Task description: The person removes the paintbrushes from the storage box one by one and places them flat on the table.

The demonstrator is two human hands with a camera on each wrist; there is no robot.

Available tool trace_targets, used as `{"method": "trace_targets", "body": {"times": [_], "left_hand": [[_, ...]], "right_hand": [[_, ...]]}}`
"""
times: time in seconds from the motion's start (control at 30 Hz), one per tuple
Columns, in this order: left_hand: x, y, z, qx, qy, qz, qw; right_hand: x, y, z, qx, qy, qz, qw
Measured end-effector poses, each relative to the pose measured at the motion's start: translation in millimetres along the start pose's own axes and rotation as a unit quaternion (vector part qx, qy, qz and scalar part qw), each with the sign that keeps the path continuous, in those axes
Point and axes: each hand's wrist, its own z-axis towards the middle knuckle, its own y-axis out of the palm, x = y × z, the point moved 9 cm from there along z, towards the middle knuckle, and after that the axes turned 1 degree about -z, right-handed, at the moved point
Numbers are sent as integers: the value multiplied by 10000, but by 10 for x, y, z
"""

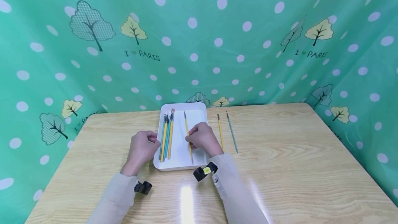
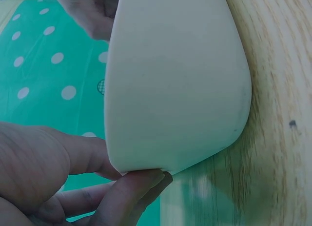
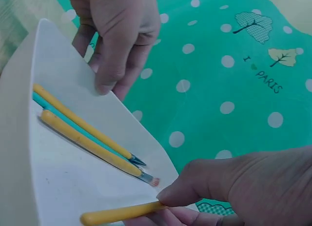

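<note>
Left hand [image 1: 142, 148] pinches white tray [image 1: 179, 141] at 9 o'clock rim; right hand [image 1: 203, 138] pinches yellow brush [image 1: 186, 123] over it. Probably tray-loading; next likely calls for lowering, release.

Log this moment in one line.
left hand: grips white rectangular tray; right hand: pinches slim yellow-handled paintbrush within tray; tray's left: yellow and teal paintbrushes; wood-grain tabletop right: yellow paintbrush, teal paintbrush

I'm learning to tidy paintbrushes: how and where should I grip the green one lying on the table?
Probably mid-handle, pinched from above, coming from the right: the slender green brush lies flat on the table, bristles at its far end, with a yellow brush on its left and none on its right.
</note>
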Motion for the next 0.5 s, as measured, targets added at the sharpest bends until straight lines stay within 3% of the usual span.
{"method": "trace_targets", "body": {"times": [0.5], "left_hand": [[-9, 2, 1, 42, 42, -22, 10000]], "right_hand": [[21, -199, 19, -136, -101, 507, 9986]]}}
